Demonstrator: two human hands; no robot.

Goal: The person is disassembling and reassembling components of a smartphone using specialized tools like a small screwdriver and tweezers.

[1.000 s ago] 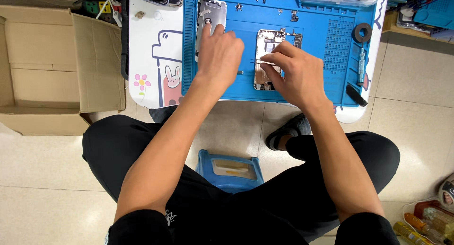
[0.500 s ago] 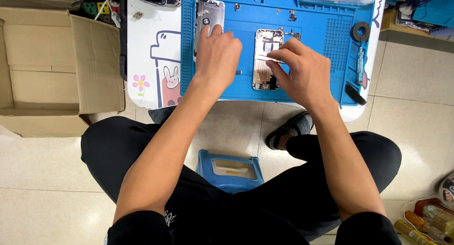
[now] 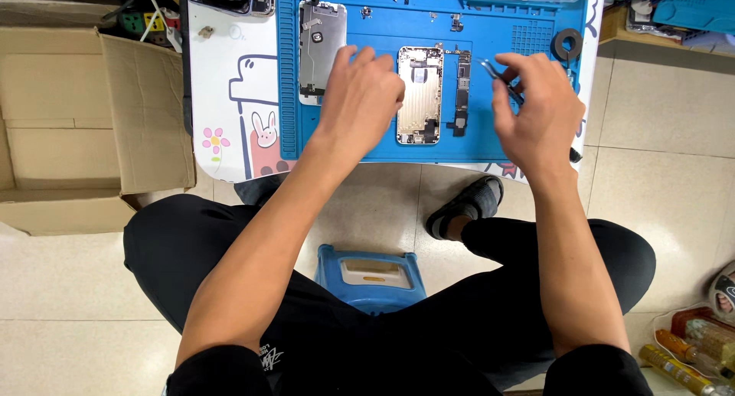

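Phone shell [image 3: 419, 94], opened up, sits mid-frame on our blue mat [image 3: 367, 147] at the top of the frame, with the logic board [image 3: 462, 90] just to its right. Biggest risk we see: the tweezers [image 3: 501, 78] could slip and fling a tiny screw off the bench [image 3: 230, 82]. Our right hand [image 3: 536, 109] has its fingers pinched on the tweezers, right of the board. Our left hand [image 3: 360, 101] rests with fingers loosely spread, empty, touching the shell's left edge.

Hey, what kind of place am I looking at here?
Most likely a small phone-repair bench. An opened phone shell and a loose circuit board lie on a blue repair mat, a detached screen panel beside them, and the right hand holds tweezers.
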